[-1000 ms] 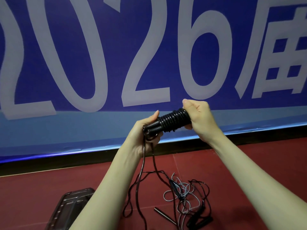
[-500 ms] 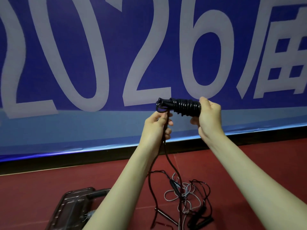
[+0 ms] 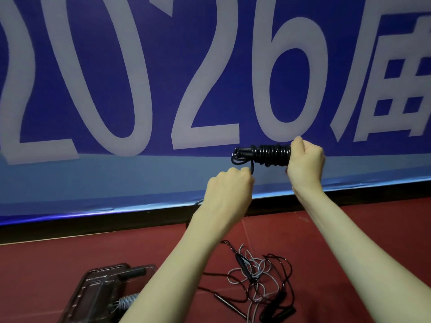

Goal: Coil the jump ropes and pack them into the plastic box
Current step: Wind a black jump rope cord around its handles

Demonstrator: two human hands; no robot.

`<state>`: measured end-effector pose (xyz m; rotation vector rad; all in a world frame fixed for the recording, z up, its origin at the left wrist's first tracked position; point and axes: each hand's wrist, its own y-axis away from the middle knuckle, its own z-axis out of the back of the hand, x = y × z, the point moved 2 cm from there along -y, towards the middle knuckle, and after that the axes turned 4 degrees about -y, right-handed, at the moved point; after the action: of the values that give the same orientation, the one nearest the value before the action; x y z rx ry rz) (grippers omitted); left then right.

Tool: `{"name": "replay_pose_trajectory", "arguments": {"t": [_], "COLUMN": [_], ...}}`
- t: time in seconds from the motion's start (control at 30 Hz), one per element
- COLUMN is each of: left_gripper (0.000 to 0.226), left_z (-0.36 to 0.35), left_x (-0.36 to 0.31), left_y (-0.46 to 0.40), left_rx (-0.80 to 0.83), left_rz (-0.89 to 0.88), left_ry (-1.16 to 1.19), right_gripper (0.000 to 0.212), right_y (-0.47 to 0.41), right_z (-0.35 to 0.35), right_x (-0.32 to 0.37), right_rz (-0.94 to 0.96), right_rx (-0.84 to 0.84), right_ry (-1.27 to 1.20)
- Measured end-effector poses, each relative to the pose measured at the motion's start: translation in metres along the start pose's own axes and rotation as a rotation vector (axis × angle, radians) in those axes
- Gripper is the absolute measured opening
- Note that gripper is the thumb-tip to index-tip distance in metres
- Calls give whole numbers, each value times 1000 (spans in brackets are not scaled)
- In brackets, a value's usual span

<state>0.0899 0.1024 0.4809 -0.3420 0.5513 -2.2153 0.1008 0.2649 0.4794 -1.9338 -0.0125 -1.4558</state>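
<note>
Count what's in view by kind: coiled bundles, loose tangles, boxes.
Coiled bundles: 2, the black bundle in the right hand and the grey coil in the plastic box.
Loose tangle on the floor: 1, black and grey cords.
Plastic box: 1.
Unclear dark piece in the box: 1.
Total: 5.

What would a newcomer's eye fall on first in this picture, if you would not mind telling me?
Most likely the black coiled jump rope, held up at centre right before the blue banner with its huge pale numerals; the right hand grips one end of the coil and the left hand holds the rope's tail just below it. Next, the tangle of black and grey ropes on the red floor, with the plastic box at lower left.
</note>
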Motion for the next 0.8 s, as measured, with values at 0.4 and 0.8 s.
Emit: {"name": "replay_pose_trajectory", "arguments": {"t": [0.4,0.8], "left_gripper": [22,31], "left_z": [13,16], "left_x": [28,59], "left_y": [0,-3], "left_rx": [-96,14], "left_rz": [-103,20], "left_ry": [23,622], "right_gripper": [48,44], "right_y": [6,3], "right_z": [-1,1], "right_x": [10,19], "right_rz": [405,117], "right_rx": [327,623], "right_ry": [246,-52]}}
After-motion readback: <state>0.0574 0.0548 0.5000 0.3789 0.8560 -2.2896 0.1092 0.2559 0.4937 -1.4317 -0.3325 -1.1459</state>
